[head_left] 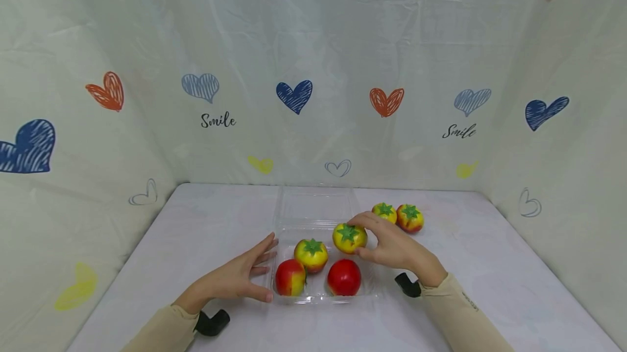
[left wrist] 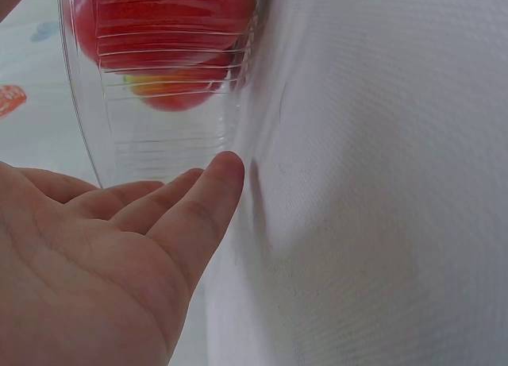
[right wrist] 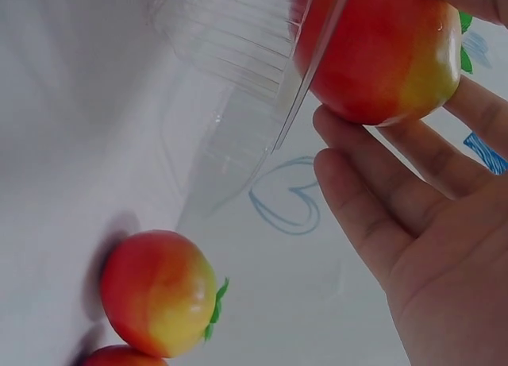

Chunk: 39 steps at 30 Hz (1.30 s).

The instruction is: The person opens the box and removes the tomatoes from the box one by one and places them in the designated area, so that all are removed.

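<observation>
A clear plastic clamshell box (head_left: 317,297) stands on the table with its lid (head_left: 315,204) folded back behind it. My right hand (head_left: 394,243) grips a red-and-yellow toy tomato (head_left: 350,239) with a green star-shaped top, above the box's back right part. Thumb and fingers curve round this tomato (right wrist: 389,52), which overlaps the box rim in the right wrist view. Inside the box are a green-topped tomato (head_left: 311,255), a red-and-yellow one (head_left: 290,277) at front left and a red one (head_left: 344,277) at front right. My left hand (head_left: 232,276), fingers extended, rests beside the box's left wall.
Two more toy tomatoes, one (head_left: 384,211) partly behind my right hand and one (head_left: 410,218) beside it, sit on the white table (head_left: 465,265) at the back right. A pale curtain (head_left: 333,47) with printed hearts hangs behind and at both sides.
</observation>
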{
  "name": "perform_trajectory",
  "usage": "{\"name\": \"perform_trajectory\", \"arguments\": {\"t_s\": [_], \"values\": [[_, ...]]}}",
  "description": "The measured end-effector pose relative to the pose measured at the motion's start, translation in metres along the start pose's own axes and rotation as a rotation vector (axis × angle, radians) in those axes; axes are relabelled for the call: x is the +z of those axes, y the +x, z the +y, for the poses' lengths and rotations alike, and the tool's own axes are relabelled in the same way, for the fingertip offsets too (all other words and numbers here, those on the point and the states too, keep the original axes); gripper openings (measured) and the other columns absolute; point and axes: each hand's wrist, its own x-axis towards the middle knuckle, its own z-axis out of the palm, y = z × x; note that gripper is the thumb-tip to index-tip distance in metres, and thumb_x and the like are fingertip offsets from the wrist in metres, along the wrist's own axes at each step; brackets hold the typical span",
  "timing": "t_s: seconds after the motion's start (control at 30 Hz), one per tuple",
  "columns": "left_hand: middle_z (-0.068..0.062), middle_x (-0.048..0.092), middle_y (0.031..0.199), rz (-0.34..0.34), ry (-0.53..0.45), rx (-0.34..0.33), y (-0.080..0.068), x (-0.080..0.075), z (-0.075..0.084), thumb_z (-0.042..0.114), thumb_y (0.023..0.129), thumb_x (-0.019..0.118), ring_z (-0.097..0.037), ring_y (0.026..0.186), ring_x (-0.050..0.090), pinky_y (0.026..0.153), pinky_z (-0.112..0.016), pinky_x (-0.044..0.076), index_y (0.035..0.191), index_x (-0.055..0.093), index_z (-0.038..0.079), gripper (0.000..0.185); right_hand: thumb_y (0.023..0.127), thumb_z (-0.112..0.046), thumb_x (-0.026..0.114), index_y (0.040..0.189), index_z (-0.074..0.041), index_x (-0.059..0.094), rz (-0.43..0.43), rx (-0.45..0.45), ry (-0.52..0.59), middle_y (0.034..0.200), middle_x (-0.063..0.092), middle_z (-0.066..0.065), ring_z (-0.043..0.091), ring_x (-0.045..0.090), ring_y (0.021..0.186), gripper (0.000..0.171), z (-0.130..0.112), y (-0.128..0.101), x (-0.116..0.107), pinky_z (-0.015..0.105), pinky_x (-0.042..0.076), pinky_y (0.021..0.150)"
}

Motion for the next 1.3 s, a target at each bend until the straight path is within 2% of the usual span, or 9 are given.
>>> {"name": "perform_trajectory", "arguments": {"t_s": [0.4, 0.87, 1.3], "values": [[-0.017, 0.013, 0.158, -0.004, 0.004, 0.020, 0.001, 0.000, -0.001, 0.029, 0.077, 0.080, -0.038, 0.134, 0.038, 0.103, -0.042, 0.042, 0.154, 0.000, 0.010, 0.112, 0.081, -0.020, 0.074, 0.126, -0.026, 0.055, 0.020, -0.002, 0.007, 0.128, 0.053, -0.010, 0.012, 0.051, 0.115, 0.049, 0.001, -0.001, -0.006, 0.039, 0.051, 0.094], [-0.017, 0.013, 0.158, 0.000, 0.002, 0.021, 0.001, -0.001, -0.001, 0.028, 0.077, 0.081, -0.038, 0.134, 0.037, 0.103, -0.042, 0.042, 0.154, 0.000, 0.010, 0.113, 0.079, -0.019, 0.075, 0.124, -0.026, 0.057, 0.076, 0.041, 0.021, 0.128, 0.052, -0.010, 0.011, 0.050, 0.115, 0.049, 0.002, -0.004, -0.011, 0.036, 0.052, 0.092], [-0.018, 0.013, 0.158, -0.012, -0.008, 0.011, 0.000, -0.001, -0.001, 0.031, 0.078, 0.080, -0.038, 0.135, 0.035, 0.103, -0.043, 0.041, 0.154, -0.001, 0.010, 0.113, 0.080, -0.018, 0.074, 0.127, -0.024, 0.055, 0.080, 0.060, 0.052, 0.129, 0.050, -0.007, 0.013, 0.050, 0.113, 0.051, 0.005, -0.005, -0.010, 0.041, 0.054, 0.088]]}}
